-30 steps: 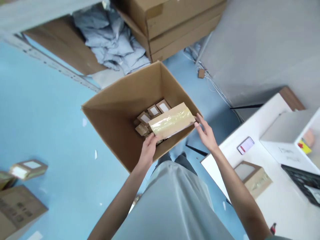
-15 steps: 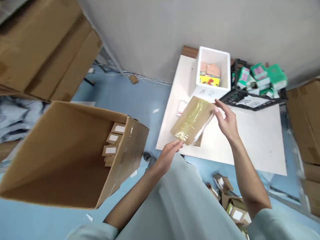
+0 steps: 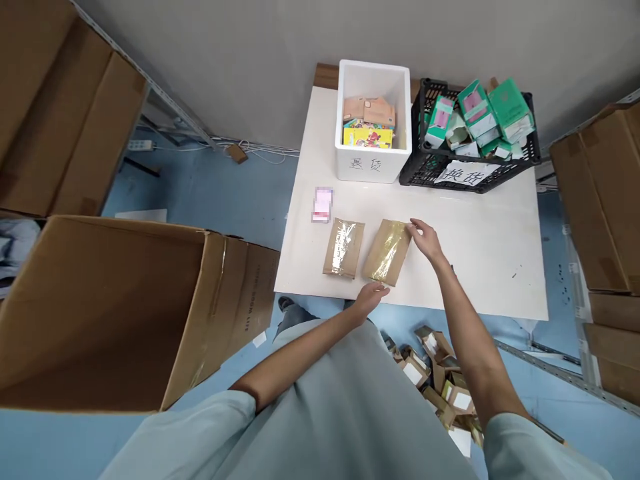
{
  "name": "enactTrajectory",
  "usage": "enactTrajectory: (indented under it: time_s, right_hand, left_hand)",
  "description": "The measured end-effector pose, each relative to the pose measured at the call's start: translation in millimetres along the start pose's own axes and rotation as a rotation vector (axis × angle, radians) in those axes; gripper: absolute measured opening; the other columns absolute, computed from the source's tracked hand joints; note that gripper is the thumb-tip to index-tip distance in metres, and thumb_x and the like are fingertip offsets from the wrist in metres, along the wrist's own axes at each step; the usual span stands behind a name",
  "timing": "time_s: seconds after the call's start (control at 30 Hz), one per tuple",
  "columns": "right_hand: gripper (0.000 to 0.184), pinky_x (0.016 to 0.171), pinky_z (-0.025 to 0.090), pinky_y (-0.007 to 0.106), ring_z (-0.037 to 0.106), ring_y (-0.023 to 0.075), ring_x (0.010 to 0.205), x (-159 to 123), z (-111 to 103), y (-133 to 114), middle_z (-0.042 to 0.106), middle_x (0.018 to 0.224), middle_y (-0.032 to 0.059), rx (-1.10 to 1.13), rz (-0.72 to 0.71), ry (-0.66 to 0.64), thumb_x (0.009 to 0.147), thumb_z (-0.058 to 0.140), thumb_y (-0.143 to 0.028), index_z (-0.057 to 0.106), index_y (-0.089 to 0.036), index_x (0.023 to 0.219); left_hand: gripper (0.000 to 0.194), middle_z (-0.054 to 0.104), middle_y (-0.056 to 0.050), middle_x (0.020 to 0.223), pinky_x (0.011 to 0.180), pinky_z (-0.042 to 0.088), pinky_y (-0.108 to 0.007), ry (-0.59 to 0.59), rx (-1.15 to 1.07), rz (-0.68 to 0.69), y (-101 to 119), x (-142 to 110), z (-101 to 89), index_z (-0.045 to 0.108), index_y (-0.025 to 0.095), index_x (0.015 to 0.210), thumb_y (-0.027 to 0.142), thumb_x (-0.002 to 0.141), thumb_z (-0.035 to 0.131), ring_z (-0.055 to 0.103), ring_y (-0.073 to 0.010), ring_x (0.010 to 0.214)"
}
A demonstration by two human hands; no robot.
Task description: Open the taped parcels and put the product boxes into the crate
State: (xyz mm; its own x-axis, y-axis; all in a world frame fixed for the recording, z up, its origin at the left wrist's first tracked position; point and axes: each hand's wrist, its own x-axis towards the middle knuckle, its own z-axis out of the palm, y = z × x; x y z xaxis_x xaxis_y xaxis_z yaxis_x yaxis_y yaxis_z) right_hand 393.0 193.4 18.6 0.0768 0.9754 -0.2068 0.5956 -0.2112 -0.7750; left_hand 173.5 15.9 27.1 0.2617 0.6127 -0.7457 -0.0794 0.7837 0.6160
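Note:
A small brown cardboard box with a shiny strip of tape along its top is at the front part of the white table. My left hand grips its near end by the table's front edge. At its far right corner, the fingers of my right hand hold the box. Whether its underside rests fully on the tabletop is hard to see. Just left of it lies a second taped cardboard box, apart from both hands. Behind that one is a phone with a blurred screen.
A white foam bin and a black crate with green boxes stand at the table's back. A large open carton is on the left. Several small boxes are piled on the floor below. Stacked cartons stand right.
The view has turned right, from the large carton to the table. Both hands have carried the taped box out from over the carton and lowered it beside the other box.

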Motion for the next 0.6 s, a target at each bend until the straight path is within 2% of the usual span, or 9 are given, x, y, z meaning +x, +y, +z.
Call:
enactTrajectory:
  time_s: [0.07,0.13,0.2,0.3,0.37,0.43,0.5,0.6]
  right_hand:
    - [0.057,0.128,0.049,0.065,0.075,0.0376,0.136,2,12,2,0.083,0.139,0.0207,-0.005,0.039,-0.046,0.093,0.073,-0.064,0.083,-0.018,0.126]
    - [0.056,0.13,0.047,0.067,0.072,0.0386,0.14,2,23,-6,0.081,0.144,0.0202,-0.022,0.026,-0.083,0.092,0.075,-0.062,0.082,-0.019,0.127]
    - [0.058,0.132,0.044,0.068,0.068,0.0392,0.147,0,38,-27,0.077,0.151,0.0198,-0.043,-0.042,-0.107,0.094,0.074,-0.064,0.082,-0.02,0.132]
    - [0.06,0.134,0.043,0.067,0.065,0.0377,0.152,-9,74,-82,0.076,0.155,0.0158,-0.049,-0.186,-0.163,0.099,0.07,-0.069,0.081,-0.024,0.139]
    - [0.06,0.134,0.045,0.066,0.065,0.0367,0.152,-22,110,-129,0.076,0.155,0.0139,-0.044,-0.29,-0.24,0.102,0.069,-0.07,0.08,-0.027,0.141]
    - [0.058,0.134,0.045,0.063,0.066,0.0354,0.152,-39,157,-179,0.077,0.154,0.0126,-0.04,-0.397,-0.332,0.104,0.068,-0.07,0.08,-0.029,0.143]
    - [0.057,0.134,0.046,0.062,0.066,0.0347,0.152,-60,213,-225,0.077,0.154,0.0112,-0.035,-0.481,-0.426,0.105,0.068,-0.07,0.08,-0.03,0.144]
    - [0.058,0.135,0.046,0.061,0.067,0.0344,0.151,-92,306,-282,0.077,0.153,0.0102,-0.044,-0.546,-0.594,0.106,0.067,-0.073,0.08,-0.032,0.145]
  left_hand:
    - [0.04,0.079,-0.014,0.138,0.114,0.053,-0.048,0.039,0.022,-0.009,-6,-3,-6.6,0.084,0.022,0.102,0.047,0.073,0.095,0.07,-0.0337,0.125]
    - [0.041,0.082,-0.015,0.137,0.114,0.054,-0.047,-0.003,0.005,0.038,-6,-13,-23.8,0.088,0.021,0.109,0.042,0.075,0.095,0.072,-0.0323,0.121]
    - [0.043,0.084,-0.014,0.135,0.118,0.053,-0.047,-0.047,-0.034,0.118,-1,-28,-51.5,0.09,0.022,0.114,0.044,0.077,0.095,0.073,-0.0323,0.123]
    - [0.046,0.085,-0.011,0.137,0.124,0.05,-0.047,0.016,-0.13,0.223,8,-56,-108.8,0.092,0.025,0.117,0.051,0.079,0.096,0.073,-0.0335,0.133]
    - [0.049,0.083,-0.01,0.142,0.125,0.049,-0.048,0.092,-0.215,0.272,9,-78,-154.2,0.091,0.026,0.119,0.053,0.079,0.097,0.071,-0.0344,0.139]
    - [0.051,0.082,-0.011,0.144,0.126,0.05,-0.049,0.172,-0.301,0.317,6,-103,-203.0,0.09,0.026,0.123,0.052,0.081,0.097,0.069,-0.0352,0.143]
    - [0.051,0.081,-0.012,0.147,0.127,0.049,-0.05,0.25,-0.386,0.356,-5,-131,-253.2,0.089,0.026,0.127,0.051,0.083,0.096,0.068,-0.0358,0.147]
    - [0.051,0.079,-0.011,0.15,0.129,0.048,-0.05,0.354,-0.523,0.372,-36,-175,-327.9,0.088,0.028,0.13,0.053,0.085,0.094,0.067,-0.0359,0.15]
